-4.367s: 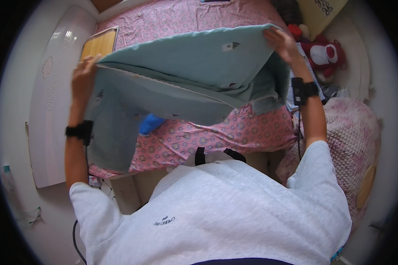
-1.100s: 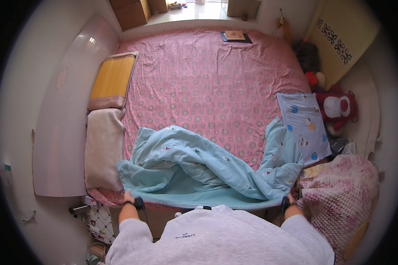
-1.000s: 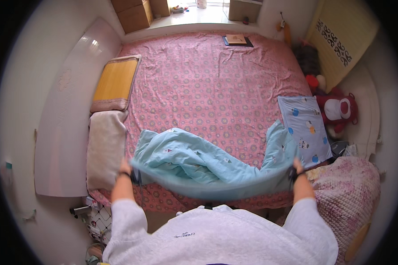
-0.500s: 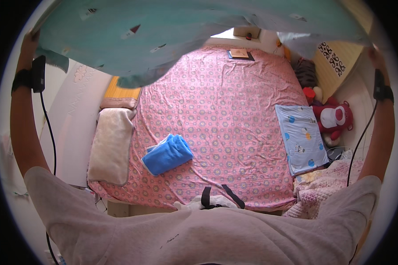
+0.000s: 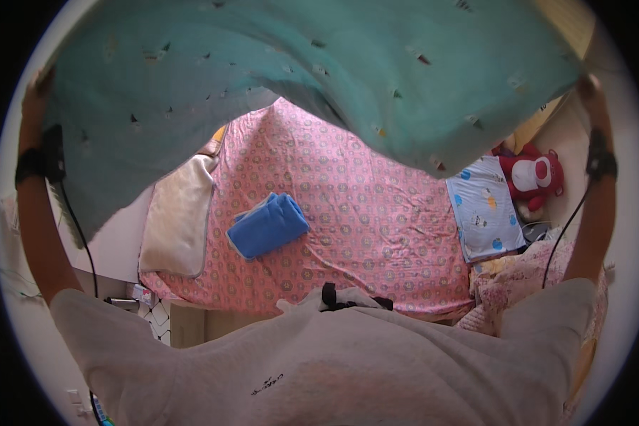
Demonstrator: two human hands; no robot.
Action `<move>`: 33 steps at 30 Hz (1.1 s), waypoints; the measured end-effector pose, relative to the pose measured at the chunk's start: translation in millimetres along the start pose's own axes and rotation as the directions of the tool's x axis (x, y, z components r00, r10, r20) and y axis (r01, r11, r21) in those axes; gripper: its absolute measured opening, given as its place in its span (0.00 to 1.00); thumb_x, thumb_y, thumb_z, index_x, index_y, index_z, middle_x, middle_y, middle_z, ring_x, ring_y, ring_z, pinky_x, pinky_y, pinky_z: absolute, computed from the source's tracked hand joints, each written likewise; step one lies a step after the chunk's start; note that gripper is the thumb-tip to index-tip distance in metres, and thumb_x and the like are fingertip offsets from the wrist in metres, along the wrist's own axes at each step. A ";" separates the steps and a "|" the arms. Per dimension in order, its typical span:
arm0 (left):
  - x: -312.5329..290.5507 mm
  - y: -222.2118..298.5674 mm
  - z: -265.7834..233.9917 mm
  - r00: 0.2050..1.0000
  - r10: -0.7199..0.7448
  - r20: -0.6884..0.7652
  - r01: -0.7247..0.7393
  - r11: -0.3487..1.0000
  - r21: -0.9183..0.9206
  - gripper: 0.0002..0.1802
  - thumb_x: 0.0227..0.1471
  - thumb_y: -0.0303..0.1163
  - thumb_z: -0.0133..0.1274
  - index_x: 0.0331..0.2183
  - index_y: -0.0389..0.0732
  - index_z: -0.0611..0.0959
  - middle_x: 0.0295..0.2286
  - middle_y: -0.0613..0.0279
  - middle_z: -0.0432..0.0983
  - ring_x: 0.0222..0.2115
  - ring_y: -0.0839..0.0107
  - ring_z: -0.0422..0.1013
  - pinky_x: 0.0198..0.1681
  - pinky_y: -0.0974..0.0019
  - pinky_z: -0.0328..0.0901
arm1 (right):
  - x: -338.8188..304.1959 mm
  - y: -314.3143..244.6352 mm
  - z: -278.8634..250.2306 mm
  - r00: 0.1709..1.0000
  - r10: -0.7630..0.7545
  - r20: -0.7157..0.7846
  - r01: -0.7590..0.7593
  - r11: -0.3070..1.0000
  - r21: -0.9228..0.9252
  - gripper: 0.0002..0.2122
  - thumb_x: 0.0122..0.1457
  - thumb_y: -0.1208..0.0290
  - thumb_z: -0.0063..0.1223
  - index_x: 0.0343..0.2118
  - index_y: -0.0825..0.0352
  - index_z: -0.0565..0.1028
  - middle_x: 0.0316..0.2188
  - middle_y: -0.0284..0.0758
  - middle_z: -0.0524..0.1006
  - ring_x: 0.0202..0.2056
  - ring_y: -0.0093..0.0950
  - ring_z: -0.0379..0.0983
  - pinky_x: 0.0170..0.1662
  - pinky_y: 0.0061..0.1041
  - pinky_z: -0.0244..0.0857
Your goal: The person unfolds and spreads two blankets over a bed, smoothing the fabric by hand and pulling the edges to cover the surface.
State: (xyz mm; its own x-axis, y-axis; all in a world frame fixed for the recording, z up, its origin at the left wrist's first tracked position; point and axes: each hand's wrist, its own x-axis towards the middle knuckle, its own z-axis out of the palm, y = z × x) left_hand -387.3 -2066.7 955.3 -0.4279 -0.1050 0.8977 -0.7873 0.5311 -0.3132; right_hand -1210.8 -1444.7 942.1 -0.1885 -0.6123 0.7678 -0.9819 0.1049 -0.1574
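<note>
A thin teal sheet (image 5: 312, 78) with small sailboat-like prints is stretched wide between my raised arms. My left hand (image 5: 38, 89) grips its left edge at the far left, fingers closed. At the far right, my right hand (image 5: 589, 94) is closed on the opposite edge. The cloth arches in the middle, and its lower edge hangs down at the left and right of centre. Below it lies a bed with a pink patterned sheet (image 5: 376, 234); the cloth hides the bed's far end. A folded blue towel-like cloth (image 5: 270, 227) rests on the bed, left of centre.
A beige pillow-shaped pad (image 5: 174, 220) lies along the bed's left side. Toward the right are a light blue printed pillow (image 5: 486, 209), a dark red plush bear (image 5: 536, 177) and a rumpled quilted cover (image 5: 504, 287). Black cables (image 5: 78, 220) hang from devices strapped to my wrists.
The teal sheet has billowed out and dropped lower, now covering the view of the bed's far end. Both hands, still gripping it, have come slightly down.
</note>
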 end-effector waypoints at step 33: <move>-305.4 149.1 250.4 0.328 -0.682 0.654 0.665 0.658 0.353 0.18 0.40 0.35 0.33 0.31 0.33 0.69 0.31 0.53 0.65 0.33 0.64 0.62 0.36 0.68 0.56 | -157.5 4.7 348.4 0.519 0.793 0.320 -0.710 0.608 -0.354 0.10 0.44 0.67 0.37 0.25 0.67 0.66 0.27 0.40 0.68 0.29 0.32 0.64 0.28 0.27 0.57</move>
State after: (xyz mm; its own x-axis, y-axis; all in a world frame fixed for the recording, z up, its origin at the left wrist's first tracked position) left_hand -485.2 -2165.9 556.8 0.1064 -0.9464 0.3051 -0.9594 -0.0171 0.2816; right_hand -1180.2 -1620.8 604.1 -0.8709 -0.4857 0.0746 -0.4690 0.7761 -0.4215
